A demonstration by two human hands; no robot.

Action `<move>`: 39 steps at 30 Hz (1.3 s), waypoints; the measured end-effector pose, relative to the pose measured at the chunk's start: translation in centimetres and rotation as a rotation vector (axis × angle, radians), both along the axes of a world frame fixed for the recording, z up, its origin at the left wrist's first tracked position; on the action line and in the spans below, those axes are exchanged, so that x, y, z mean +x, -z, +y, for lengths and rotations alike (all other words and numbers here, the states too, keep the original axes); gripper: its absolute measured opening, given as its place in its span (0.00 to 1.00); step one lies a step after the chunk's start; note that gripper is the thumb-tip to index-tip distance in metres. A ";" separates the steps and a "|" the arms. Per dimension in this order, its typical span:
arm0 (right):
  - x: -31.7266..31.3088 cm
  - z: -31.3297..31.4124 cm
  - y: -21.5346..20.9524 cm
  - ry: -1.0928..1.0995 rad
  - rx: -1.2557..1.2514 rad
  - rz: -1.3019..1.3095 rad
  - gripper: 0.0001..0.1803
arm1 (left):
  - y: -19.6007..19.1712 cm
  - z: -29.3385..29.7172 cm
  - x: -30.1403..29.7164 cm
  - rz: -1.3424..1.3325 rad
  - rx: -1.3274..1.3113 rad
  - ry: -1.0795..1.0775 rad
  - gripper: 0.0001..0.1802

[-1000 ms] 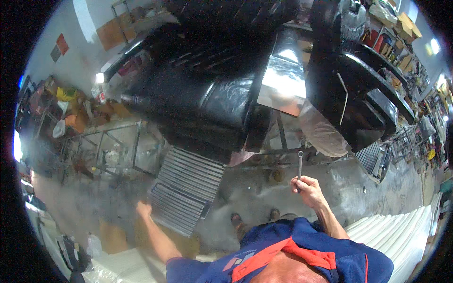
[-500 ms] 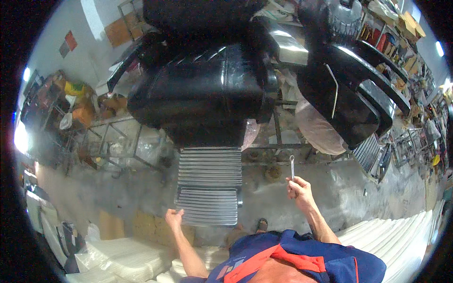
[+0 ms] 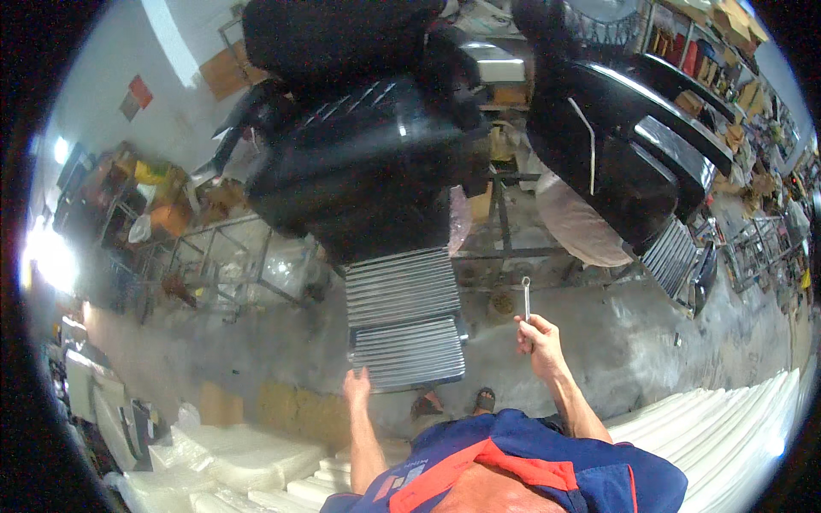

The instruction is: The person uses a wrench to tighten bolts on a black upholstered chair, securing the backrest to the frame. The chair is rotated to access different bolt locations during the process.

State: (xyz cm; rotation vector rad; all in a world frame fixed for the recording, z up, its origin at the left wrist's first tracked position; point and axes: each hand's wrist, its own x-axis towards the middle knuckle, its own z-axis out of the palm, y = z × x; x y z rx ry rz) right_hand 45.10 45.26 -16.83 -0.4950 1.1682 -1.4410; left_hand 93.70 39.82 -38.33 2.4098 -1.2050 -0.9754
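Note:
A black padded chair [image 3: 342, 162] stands before me, like a barber's chair, with a ribbed metal footrest [image 3: 406, 352] extending toward me. My left hand [image 3: 357, 386] grips the footrest at its near left corner; the fingertips are partly hidden by the edge. Raised to the right of the footrest, my right hand [image 3: 540, 342] is closed round the lower end of a ring-ended wrench [image 3: 527, 297]. The wrench points upward, its ring end free and touching nothing.
A second black chair [image 3: 607, 145] with a bent pale strip on it stands at the right. Metal frames [image 3: 214, 248] lie behind on the left. White wrapped foam pieces [image 3: 248, 449] flank me. Crowded shelves [image 3: 710, 77] line the far right.
The chair has swung slightly, its footrest shifting right and tilting. My left hand has moved right along with the footrest corner. My right hand still holds the wrench upright.

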 end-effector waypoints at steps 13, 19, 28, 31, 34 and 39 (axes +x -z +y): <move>25.4 -17.2 -7.8 -0.412 -0.294 0.418 0.12 | -6.8 -5.8 3.4 0.915 0.394 0.461 0.25; 36.6 -19.9 -7.6 -0.636 -0.386 0.620 0.12 | -11.4 -24.1 24.0 0.562 -0.206 0.222 0.16; 38.6 -20.7 -5.8 -0.349 -0.298 0.178 0.09 | -43.0 -51.1 23.6 0.545 -1.168 0.658 0.28; 37.1 -23.4 -6.5 -0.382 -0.401 0.151 0.08 | -49.2 -55.6 19.6 0.526 -1.249 0.751 0.35; 35.9 -25.6 -7.6 -0.199 -0.578 0.151 0.09 | -51.5 -58.7 15.0 0.436 -1.303 0.977 0.42; 30.1 -28.3 -14.3 -0.110 -0.446 0.391 0.08 | -50.7 -63.3 13.8 0.250 -1.193 1.405 0.43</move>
